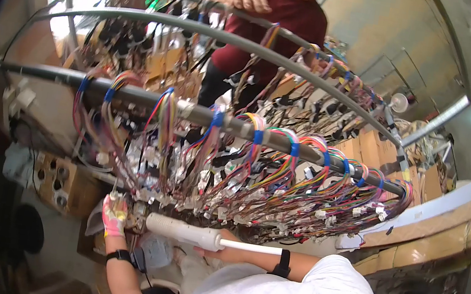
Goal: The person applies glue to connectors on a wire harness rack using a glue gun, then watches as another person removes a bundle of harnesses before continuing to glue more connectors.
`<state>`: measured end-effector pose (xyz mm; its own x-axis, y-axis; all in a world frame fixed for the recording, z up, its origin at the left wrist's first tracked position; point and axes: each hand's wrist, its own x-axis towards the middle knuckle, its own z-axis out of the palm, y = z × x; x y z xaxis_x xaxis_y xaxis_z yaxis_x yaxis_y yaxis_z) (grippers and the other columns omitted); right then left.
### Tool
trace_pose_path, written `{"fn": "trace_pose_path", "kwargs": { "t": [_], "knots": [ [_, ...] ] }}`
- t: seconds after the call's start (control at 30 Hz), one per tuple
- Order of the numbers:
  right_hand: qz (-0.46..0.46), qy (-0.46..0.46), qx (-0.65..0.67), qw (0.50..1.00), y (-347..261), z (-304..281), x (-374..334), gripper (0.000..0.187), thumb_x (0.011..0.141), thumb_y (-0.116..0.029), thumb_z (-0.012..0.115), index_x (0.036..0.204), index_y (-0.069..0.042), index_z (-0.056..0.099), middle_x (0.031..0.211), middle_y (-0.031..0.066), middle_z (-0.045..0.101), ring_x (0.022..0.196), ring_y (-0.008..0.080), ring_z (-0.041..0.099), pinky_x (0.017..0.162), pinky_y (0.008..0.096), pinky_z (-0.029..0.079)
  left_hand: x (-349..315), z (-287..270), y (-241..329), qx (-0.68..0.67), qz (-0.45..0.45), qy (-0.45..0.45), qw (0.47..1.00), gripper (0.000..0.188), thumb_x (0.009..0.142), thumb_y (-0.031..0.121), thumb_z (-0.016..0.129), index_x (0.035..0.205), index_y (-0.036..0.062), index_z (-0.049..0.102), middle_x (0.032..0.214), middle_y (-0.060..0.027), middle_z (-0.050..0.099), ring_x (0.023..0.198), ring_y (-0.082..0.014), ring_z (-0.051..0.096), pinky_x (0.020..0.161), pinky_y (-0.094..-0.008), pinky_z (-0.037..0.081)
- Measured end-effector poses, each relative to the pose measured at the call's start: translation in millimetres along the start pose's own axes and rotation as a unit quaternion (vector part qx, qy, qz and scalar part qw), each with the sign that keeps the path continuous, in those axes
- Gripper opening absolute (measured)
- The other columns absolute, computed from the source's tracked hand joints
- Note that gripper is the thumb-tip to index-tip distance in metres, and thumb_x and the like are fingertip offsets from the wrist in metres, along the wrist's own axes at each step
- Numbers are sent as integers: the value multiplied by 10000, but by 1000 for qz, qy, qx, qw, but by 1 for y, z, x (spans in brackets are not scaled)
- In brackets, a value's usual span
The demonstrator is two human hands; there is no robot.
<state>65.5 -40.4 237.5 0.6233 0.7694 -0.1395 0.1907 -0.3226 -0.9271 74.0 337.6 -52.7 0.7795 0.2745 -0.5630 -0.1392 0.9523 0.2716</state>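
Note:
My left hand (114, 215), in a pink, white and yellow glove, is raised at the lower left end of the hanging wire bundles. Its fingertips close on a small white connector (115, 195) with thin wires running up from it. My right hand (211, 252) is at the lower middle, mostly behind a white cylinder (182, 231) shaped like a large syringe. A thin white rod (251, 247) runs from the cylinder's right end along my forearm. That hand seems to grip the cylinder from below, its fingers largely hidden.
A grey metal rail (192, 111) crosses ahead, hung with wire harnesses (291, 161) tied in blue tape. Behind it, a person in a dark red shirt (278, 17) stands at another loaded rail. Cardboard boxes (82, 188) lie low left; a cardboard-edged bench (420, 248) is at right.

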Motion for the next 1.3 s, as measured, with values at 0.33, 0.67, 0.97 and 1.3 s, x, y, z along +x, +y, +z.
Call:
{"fn": "trace_pose_path", "kwargs": {
  "t": [0.33,0.67,0.97,1.3],
  "knots": [
    [82,-58,65,993,35,1,12,399,826,10,588,1209,-50,495,1071,52,619,1014,145,577,764,265,486,-64,52,-11,43,-20,-19,999,243,863,346,563,982,141,613,919,-45,648,822,-221,614,712,-324,465],
    [94,-85,174,977,46,36,50,495,815,51,570,1278,-53,431,1227,88,531,1113,201,524,812,299,483,-118,32,-13,33,-33,-35,998,339,905,310,513,1158,87,540,1059,-106,619,914,-256,600,793,-345,449],
    [41,-88,124,988,76,62,60,608,736,95,577,1300,-23,382,1256,105,498,1194,225,454,997,334,368,-135,45,-37,11,33,-114,993,379,919,211,490,1256,38,467,1179,-121,564,1100,-266,541,929,-380,426],
    [60,-49,155,985,85,74,68,525,782,53,556,1279,-7,399,1240,112,498,1182,232,468,1000,368,367,-127,65,-72,-76,117,-79,987,438,889,34,483,1318,92,410,1174,-144,559,1071,-230,553,836,-300,478]
  ]
}}
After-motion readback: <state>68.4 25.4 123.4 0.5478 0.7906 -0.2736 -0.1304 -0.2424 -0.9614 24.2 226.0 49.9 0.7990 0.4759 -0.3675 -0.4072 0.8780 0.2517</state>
